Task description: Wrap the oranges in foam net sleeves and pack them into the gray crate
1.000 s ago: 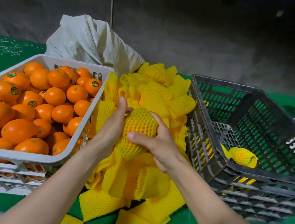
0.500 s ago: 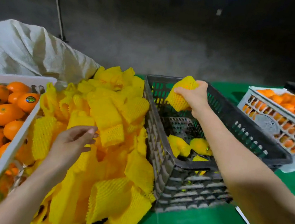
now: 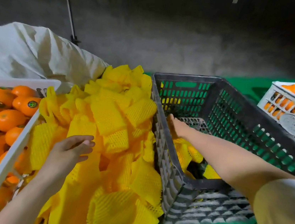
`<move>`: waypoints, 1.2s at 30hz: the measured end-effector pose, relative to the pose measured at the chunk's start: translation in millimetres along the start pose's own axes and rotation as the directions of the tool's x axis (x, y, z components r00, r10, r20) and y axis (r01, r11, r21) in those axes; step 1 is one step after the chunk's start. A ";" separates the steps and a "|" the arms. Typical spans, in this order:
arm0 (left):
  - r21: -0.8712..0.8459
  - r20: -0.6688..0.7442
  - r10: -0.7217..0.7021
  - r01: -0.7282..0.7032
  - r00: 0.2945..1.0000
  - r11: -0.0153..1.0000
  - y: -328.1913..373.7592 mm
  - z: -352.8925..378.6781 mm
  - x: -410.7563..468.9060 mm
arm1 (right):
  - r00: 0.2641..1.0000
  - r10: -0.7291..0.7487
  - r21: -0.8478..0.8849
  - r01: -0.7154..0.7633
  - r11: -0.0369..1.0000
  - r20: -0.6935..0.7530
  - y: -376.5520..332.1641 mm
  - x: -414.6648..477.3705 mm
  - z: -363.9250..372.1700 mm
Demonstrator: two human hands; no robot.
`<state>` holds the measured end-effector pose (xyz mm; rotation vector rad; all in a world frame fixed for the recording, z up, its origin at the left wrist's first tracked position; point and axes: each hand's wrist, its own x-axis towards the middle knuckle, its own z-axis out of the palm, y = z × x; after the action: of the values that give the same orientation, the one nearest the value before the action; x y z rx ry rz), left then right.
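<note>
Right hand (image 3: 177,127) is down inside the gray crate (image 3: 254,113) now, off the rim, with the wrapped orange (image 3: 182,144) right under it. Grip's hidden, so I can't tell if it's released. Left hand (image 3: 71,149), loose-fingered and empty, hangs over the foam net sleeves (image 3: 108,118). Next wrap's up, I'd say.

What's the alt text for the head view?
Right hand reaches into the gray crate above wrapped oranges; left hand hovers open over a pile of yellow sleeves. A white crate of bare oranges sits left.
</note>
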<state>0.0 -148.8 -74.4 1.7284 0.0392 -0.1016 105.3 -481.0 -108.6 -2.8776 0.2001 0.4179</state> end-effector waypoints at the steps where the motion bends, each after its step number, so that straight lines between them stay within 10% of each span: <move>1: -0.007 -0.002 -0.005 0.005 1.000 1.000 -0.8 0.9 0.3 | 1.000 -0.009 0.020 0.009 1.000 -0.021 1.8 -0.7 0.4; 12: -0.044 -0.019 -0.021 0.020 1.000 0.999 0.2 4.7 -0.1 | 0.988 -0.025 -0.143 0.047 0.989 0.150 -31.0 -21.7 -27.8; 15: -0.046 -0.013 -0.031 0.031 0.999 0.998 0.2 3.8 -2.0 | 0.982 -0.109 -0.189 0.078 0.979 -0.157 -46.5 -36.1 -59.5; 18: -0.056 -0.020 -0.039 0.038 0.999 0.998 1.7 1.8 -4.2 | 0.801 -0.090 0.035 0.136 0.990 -0.591 -72.4 -65.6 -87.4; 21: -0.076 -0.031 -0.036 0.033 0.999 0.997 4.3 -1.9 -6.6 | 0.676 -0.356 -0.087 0.398 0.913 -0.646 -115.6 -91.0 -80.2; 24: -0.087 -0.040 -0.024 0.020 0.999 0.996 5.2 -7.4 -10.2 | 0.736 -0.613 -0.288 0.543 0.789 -0.288 -158.8 -97.8 -36.5; 27: -0.100 -0.056 -0.026 0.020 0.998 0.995 3.7 -14.1 -17.4 | 0.861 -0.502 -0.411 0.431 0.804 -0.080 -183.2 -80.5 -1.5; 36: -0.128 -0.080 -0.032 0.022 0.996 0.991 0.1 -58.5 -45.9 | 0.905 -0.270 -0.153 0.231 0.961 -0.329 -192.1 -65.1 13.9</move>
<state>-43.0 -89.6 -60.9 1.6041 0.1274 -0.0472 71.7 -285.6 -63.4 -3.0101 -0.1436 -0.1352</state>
